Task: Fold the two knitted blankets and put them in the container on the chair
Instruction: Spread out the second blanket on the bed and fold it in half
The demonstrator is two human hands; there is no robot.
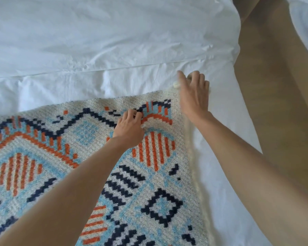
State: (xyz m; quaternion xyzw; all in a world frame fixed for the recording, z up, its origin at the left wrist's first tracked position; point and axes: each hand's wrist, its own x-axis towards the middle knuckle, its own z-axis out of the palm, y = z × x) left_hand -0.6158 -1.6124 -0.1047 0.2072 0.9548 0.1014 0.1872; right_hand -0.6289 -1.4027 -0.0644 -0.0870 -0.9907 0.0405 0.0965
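we're working on the first fold here, we're guessing. the knitted blanket (pixel 43 166) is lying spread out flat on the bed (pixel 96 41). our left grip (pixel 130 128) is pinching the knit a little in from the far edge. our right grip (pixel 194 96) is curling round the far right corner. next we're probably lifting that corner across, which is calling for keeping both pinches tight and the edges lined up.

Bright, soft daylight with a cool bluish cast.
The white sheet (pixel 96 41) beyond both hands is evenly lit, its creases marked only by faint shadows. The right hand (pixel 194 96) is smeared by motion blur; the left hand (pixel 130 128) is sharper. The blanket (pixel 43 157) under the left hand looks slightly soft. Edges bend right of the right hand.
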